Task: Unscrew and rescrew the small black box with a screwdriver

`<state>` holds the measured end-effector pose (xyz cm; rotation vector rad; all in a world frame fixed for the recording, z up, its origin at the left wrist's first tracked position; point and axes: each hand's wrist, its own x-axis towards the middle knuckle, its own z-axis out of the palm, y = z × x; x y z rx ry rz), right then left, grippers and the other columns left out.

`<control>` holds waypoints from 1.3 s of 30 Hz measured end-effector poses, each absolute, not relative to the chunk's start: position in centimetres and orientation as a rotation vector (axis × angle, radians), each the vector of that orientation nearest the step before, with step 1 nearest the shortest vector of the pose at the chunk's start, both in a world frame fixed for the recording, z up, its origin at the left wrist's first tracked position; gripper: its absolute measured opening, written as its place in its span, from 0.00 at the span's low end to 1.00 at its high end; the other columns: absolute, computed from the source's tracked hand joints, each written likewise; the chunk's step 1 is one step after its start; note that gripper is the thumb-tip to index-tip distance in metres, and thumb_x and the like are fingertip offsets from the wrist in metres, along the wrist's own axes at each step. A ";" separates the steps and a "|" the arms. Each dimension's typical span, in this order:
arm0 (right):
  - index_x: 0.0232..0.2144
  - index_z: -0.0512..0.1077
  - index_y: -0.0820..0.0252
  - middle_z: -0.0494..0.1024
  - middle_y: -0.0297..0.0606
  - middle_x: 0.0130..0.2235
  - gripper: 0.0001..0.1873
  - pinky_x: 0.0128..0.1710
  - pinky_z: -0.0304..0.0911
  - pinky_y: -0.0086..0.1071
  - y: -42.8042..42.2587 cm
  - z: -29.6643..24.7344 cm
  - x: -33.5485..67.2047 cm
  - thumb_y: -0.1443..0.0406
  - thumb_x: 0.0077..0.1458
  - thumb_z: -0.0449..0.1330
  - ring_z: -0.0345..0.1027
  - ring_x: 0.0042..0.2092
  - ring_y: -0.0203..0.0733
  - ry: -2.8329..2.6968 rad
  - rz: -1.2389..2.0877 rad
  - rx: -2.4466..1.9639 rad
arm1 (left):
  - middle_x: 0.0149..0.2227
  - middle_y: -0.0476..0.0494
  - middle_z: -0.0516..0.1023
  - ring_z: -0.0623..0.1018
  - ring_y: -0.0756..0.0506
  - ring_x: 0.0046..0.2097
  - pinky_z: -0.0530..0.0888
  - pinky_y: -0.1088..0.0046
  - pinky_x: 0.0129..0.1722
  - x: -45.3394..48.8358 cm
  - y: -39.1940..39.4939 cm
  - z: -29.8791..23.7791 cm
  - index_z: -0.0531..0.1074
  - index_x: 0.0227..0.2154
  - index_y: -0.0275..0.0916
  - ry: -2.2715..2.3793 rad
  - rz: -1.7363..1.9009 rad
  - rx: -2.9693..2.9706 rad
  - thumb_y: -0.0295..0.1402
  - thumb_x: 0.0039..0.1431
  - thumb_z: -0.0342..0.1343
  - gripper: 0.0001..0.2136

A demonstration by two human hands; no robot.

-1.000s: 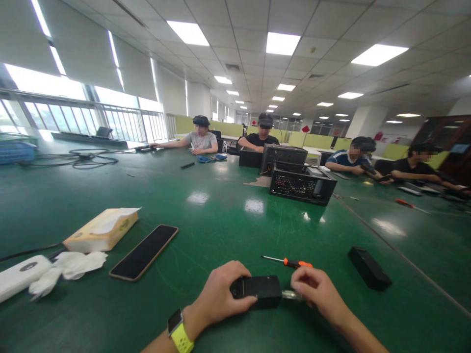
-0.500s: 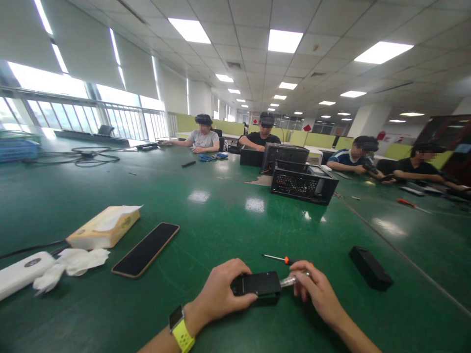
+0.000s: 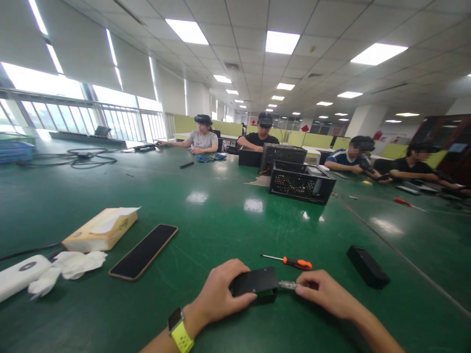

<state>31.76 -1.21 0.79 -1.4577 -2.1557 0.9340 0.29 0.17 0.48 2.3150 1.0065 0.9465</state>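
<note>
My left hand (image 3: 225, 289) grips a black rectangular box (image 3: 256, 283) from its left side, fingers over the far edge and thumb along the near edge. A thin clear-and-silver piece (image 3: 287, 285) lies in line with the box's right end; whether it enters the box I cannot tell. Its outer end is pinched between the thumb and fingers of my right hand (image 3: 324, 290). Just beyond the box and my right hand lies a screwdriver (image 3: 296, 263) with an orange-and-black handle, its shaft pointing left.
Another black box (image 3: 368, 267) lies to the right. A phone (image 3: 145, 251), a tissue pack (image 3: 105, 228), crumpled tissues (image 3: 79, 264) and a white device (image 3: 22, 277) are on the left. Farther back stands an open computer case (image 3: 302, 184). Several people sit around the green table (image 3: 221, 220).
My right hand has shifted right and lower, and its fingers have drawn back along the clear-and-silver piece. The screwdriver's handle now shows fully. My left hand keeps its grip on the box.
</note>
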 end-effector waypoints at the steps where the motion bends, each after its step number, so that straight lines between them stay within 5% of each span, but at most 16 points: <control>1: 0.32 0.78 0.59 0.73 0.32 0.28 0.16 0.31 0.56 0.29 -1.1 0.8 32.2 0.53 0.57 0.59 0.64 0.31 0.39 -2.150 0.909 -1.468 | 0.37 0.43 0.77 0.75 0.42 0.38 0.71 0.70 0.39 0.3 0.2 0.5 0.74 0.39 0.39 1.004 0.949 2.317 0.36 0.51 0.65 0.13; 16: 0.26 0.73 0.58 0.75 0.33 0.29 0.04 0.31 0.57 0.29 -0.9 0.7 33.7 0.63 0.49 0.62 0.67 0.32 0.40 -2.237 0.595 -1.707 | 0.38 0.44 0.78 0.76 0.41 0.40 0.72 0.68 0.41 0.3 0.1 0.5 0.75 0.42 0.40 1.051 0.779 2.398 0.37 0.47 0.67 0.18; 24: 0.40 0.76 0.55 0.78 0.39 0.39 0.17 0.38 0.63 0.34 -2.8 2.7 30.3 0.51 0.59 0.56 0.71 0.36 0.44 -2.209 0.399 -1.604 | 0.41 0.43 0.79 0.76 0.40 0.42 0.71 0.66 0.44 0.0 0.2 0.6 0.76 0.47 0.41 0.853 0.726 2.418 0.44 0.51 0.65 0.21; 29: 0.53 0.72 0.57 0.78 0.47 0.51 0.34 0.46 0.68 0.39 -4.9 1.9 26.1 0.47 0.48 0.66 0.73 0.47 0.53 -2.359 0.563 -1.327 | 0.44 0.42 0.79 0.76 0.39 0.44 0.70 0.64 0.46 0.0 0.2 0.3 0.75 0.51 0.44 0.725 0.701 2.423 0.49 0.51 0.65 0.26; 34: 0.49 0.76 0.58 0.79 0.48 0.50 0.29 0.48 0.68 0.39 -5.3 1.3 24.7 0.51 0.46 0.67 0.73 0.50 0.56 -2.311 0.549 -1.331 | 0.43 0.40 0.79 0.76 0.37 0.44 0.69 0.61 0.46 0.3 -0.1 0.3 0.74 0.51 0.40 0.755 0.740 2.433 0.54 0.50 0.63 0.30; 39: 0.48 0.76 0.58 0.80 0.47 0.49 0.28 0.47 0.69 0.38 -5.0 0.8 25.2 0.48 0.49 0.65 0.74 0.49 0.54 -2.281 0.508 -1.315 | 0.38 0.42 0.79 0.76 0.40 0.40 0.70 0.65 0.43 0.2 -0.1 0.2 0.76 0.43 0.39 0.740 0.828 2.382 0.50 0.52 0.63 0.22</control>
